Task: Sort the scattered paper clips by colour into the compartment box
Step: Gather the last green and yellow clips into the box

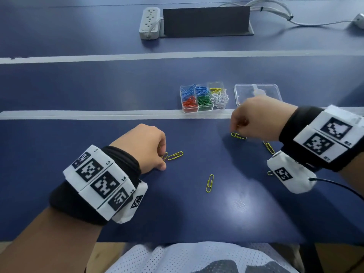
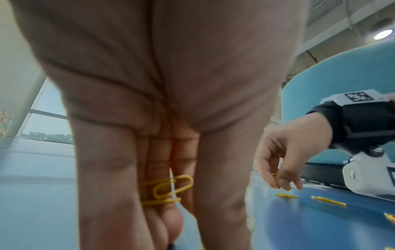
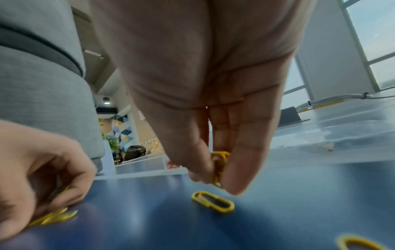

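Your left hand sits low on the blue table, fingers curled round a small bundle of yellow clips; your right hand hovers just over the table near the tape line, thumb and forefinger pinching yellow clips too. Loose yellows left: one just right of your left hand, long axis running left-near to right-far; one under your right fingertips, lying nearly crosswise, tilted slightly near on the right; one mid-table, long axis almost straight toward you; one beside your right wrist, angled near-right; another partly hidden behind the wrist camera, heading can't tell. The compartment box sits on the far tape strip, lid off to its right; blues, red, green, white are filled, yellow cell at the far right holds few. Risks, my read: you're stacking clips in each pinch, so grabbing another could loosen the ones held and drop them; thin flat wire on a smooth top may skate away rather than lift; whites heap over their cell wall next to yellow, so a careless drop likely mixes colours; clip behind the wrist unit is easy to miss
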Tool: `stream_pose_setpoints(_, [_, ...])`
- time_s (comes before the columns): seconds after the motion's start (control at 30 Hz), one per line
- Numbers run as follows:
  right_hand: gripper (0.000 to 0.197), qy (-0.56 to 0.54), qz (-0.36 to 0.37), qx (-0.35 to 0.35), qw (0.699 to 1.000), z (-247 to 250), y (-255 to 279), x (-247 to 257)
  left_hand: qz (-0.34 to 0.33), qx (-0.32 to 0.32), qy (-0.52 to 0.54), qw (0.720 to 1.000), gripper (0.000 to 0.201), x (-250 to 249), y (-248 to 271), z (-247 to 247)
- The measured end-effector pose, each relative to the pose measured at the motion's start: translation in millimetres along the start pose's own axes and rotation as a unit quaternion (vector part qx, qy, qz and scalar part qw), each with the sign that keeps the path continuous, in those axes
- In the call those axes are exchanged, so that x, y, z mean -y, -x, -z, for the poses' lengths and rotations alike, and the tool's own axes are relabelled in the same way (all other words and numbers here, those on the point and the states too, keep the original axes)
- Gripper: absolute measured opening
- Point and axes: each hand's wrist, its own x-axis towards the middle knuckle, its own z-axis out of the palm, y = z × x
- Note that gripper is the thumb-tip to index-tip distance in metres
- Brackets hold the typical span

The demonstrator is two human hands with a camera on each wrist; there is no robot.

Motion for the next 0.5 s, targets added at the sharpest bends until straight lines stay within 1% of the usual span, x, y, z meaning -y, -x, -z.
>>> stream_pose_setpoints(0.07, [0.018, 0.026, 0.026, 0.006, 0.999, -4.8, 6.5, 4.1, -0.008, -0.007, -0.002, 1.0, 0.019, 0.6, -1.3, 1.2])
stream_pose_setpoints(0.17, [0.018, 0.056, 0.048, -0.01, 0.997, -9.8, 11.4, 7.8, -0.021, -0.012, -0.001, 1.0, 0.015, 1.1, -2.1, 1.5])
stream_pose_setpoints(0.3, [0.019, 0.065, 0.04, -0.02, 0.997, -13.5, 8.6, 10.4, -0.034, -0.02, -0.008, 0.999, 0.017, -1.9, -3.8, 0.2])
stream_pose_setpoints(0.37, [0.02, 0.059, 0.018, -0.022, 0.998, -15.4, 6.1, 7.8, -0.032, -0.024, -0.003, 0.999, 0.016, -3.1, -4.6, 1.3])
stream_pose_setpoints(0.4, [0.021, 0.035, -0.002, -0.019, 0.999, -14.9, 5.5, 3.7, -0.032, -0.023, 0.011, 0.999, 0.016, -3.4, -4.5, 2.0])
stream_pose_setpoints(0.43, [0.021, -0.013, -0.026, -0.012, 1.0, -13.4, 5.3, -2.2, -0.031, -0.018, 0.042, 0.998, 0.016, -3.7, -4.6, 2.2])
stream_pose_setpoints(0.47, [0.02, -0.087, -0.053, -0.001, 0.995, -11.1, 5.8, -9.4, -0.027, -0.006, 0.094, 0.995, 0.019, -3.8, -4.7, 2.1])
stream_pose_setpoints(0.5, [0.019, -0.19, -0.081, 0.007, 0.978, -8.5, 7.5, -16.6, -0.02, 0.013, 0.164, 0.986, 0.023, -3.8, -5.0, 1.7])
